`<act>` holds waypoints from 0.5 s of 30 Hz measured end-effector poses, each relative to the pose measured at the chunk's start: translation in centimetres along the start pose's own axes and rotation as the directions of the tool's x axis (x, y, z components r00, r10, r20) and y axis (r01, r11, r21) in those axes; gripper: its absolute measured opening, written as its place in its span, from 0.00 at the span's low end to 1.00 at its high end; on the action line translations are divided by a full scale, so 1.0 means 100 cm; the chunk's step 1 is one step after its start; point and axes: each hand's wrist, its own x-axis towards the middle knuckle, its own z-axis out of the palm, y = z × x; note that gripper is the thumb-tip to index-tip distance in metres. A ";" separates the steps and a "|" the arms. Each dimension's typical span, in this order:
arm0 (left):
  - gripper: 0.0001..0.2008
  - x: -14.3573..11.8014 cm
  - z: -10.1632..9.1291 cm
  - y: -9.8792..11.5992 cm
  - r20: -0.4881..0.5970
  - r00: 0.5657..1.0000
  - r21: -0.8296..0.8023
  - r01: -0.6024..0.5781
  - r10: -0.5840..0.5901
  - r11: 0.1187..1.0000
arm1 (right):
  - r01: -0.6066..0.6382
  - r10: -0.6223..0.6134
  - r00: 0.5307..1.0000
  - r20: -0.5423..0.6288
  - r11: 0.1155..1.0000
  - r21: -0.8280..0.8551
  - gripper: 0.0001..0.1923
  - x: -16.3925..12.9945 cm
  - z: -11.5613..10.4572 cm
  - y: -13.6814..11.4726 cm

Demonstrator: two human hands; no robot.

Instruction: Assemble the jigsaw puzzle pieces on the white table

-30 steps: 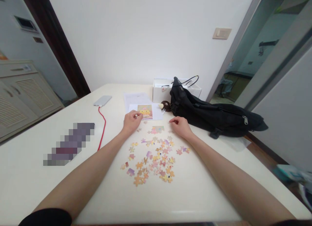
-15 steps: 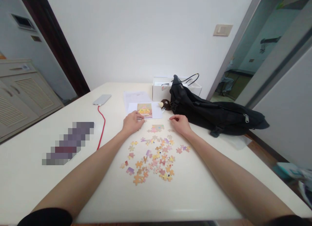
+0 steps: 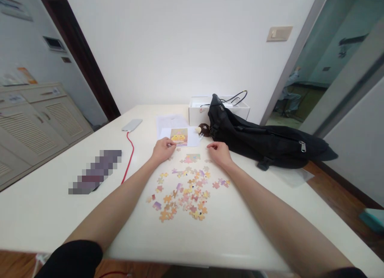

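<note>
Loose jigsaw puzzle pieces (image 3: pixel 186 198) in orange, pink, yellow and purple lie scattered over the white table. Beyond them is a small joined section (image 3: pixel 192 158) of the puzzle. My left hand (image 3: pixel 164 149) rests beside the lower left corner of a printed reference picture (image 3: pixel 179 137), its fingers curled together. A small puzzle piece (image 3: pixel 179 149) lies just right of its fingertips. To the right of the joined section, my right hand (image 3: pixel 219 152) has thumb and fingers drawn together in a pinch. Whatever either hand holds, if anything, is too small to make out.
A black bag (image 3: pixel 267 144) lies along the right side, in front of a white box (image 3: pixel 198 116). On the left are a pale power bank (image 3: pixel 132 125) with a red cable (image 3: pixel 131 158) and a pixelated object (image 3: pixel 96 174). White paper sheets (image 3: pixel 172 121) lie under the picture.
The camera view has turned slightly left, so the scene sits a little differently in the frame. Both hands stay in nearly the same places, and the puzzle pieces look unmoved.
</note>
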 end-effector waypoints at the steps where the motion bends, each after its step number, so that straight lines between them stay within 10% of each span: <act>1: 0.10 0.001 0.000 0.000 -0.003 1.000 0.002 -0.010 0.010 1.000 | -0.005 0.005 1.000 0.003 1.000 0.000 0.14 0.000 0.000 0.000; 9: 0.09 0.001 0.005 0.008 -0.077 0.975 0.014 0.211 -0.209 0.977 | -0.026 0.026 0.999 0.025 0.999 -0.019 0.13 0.000 -0.002 -0.005; 15: 0.08 -0.002 0.002 0.005 -0.025 0.986 -0.066 0.160 -0.162 0.985 | -0.028 0.029 0.999 0.023 0.999 -0.039 0.13 0.001 -0.001 -0.004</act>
